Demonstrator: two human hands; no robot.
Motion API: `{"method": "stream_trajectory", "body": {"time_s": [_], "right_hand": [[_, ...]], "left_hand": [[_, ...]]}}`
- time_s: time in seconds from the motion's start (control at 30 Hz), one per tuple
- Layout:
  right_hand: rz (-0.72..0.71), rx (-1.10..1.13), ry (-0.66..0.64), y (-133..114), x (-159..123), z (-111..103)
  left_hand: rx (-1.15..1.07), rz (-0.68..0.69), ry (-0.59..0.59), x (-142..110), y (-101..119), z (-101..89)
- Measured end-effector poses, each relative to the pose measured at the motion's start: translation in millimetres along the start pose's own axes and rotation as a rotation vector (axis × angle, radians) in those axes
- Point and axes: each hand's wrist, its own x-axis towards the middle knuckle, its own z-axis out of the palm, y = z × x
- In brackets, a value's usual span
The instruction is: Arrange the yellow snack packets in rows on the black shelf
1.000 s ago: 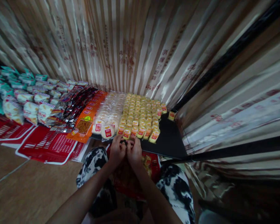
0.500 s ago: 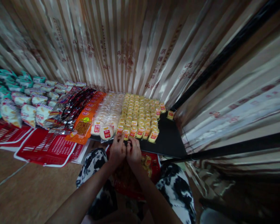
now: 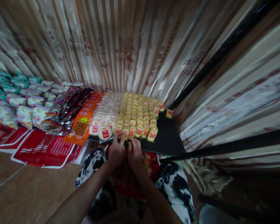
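Small yellow snack packets (image 3: 136, 112) with red-and-white labels stand in tight rows on a black shelf board (image 3: 166, 130). At the front row, the fingers of my left hand (image 3: 117, 151) close against a front yellow packet (image 3: 125, 133). Close beside it, my right hand (image 3: 134, 153) has its fingers curled at the shelf's front edge; what its fingertips hold is hidden. Below my hands, between my knees, a red bag (image 3: 154, 165) contains more yellow packets, partly covered by my forearms.
Clear-wrapped round white crackers (image 3: 105, 132), an orange pretzel-stick bag (image 3: 81, 126), dark shiny packs (image 3: 72, 104), white bags (image 3: 40, 116) and green bags (image 3: 20, 82) line the left. A single packet (image 3: 169, 113) stands by the black pole (image 3: 189, 90). Red bags (image 3: 45, 147) hang in front.
The view has shifted slightly, so the goods appear a little further left. My hands stay at the same front packets, with the fingers barely moved.
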Motion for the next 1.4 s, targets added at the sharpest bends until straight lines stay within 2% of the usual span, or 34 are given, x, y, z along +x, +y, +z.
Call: {"method": "stream_trajectory", "body": {"time_s": [0.13,0.4,0.67,0.87,1.1,1.27,1.4], "right_hand": [[0.040,-0.013,0.051,4.0,3.3,-5.8],[-0.035,-0.046,0.015,15.1,10.0,-10.7],[-0.046,-0.044,-0.004,23.3,6.8,-8.9],[-0.062,-0.053,-0.016,22.4,6.0,-10.2],[-0.114,-0.123,-0.078,19.3,8.0,-12.3],[-0.056,-0.112,0.000,22.9,9.6,-10.9],[-0.051,-0.132,-0.013,26.0,9.0,-9.7]], "left_hand": [[0.056,0.073,-0.012,3.2,-4.6,3.4],[0.094,0.072,0.016,4.8,-8.3,10.0],[0.184,0.219,0.058,2.9,-12.8,12.4],[0.240,0.165,0.075,2.3,-11.1,16.2],[0.283,0.199,0.053,5.5,-9.6,15.5],[0.274,0.159,0.077,6.6,-12.9,22.3],[0.229,0.153,0.077,8.5,-14.5,24.0]]}}
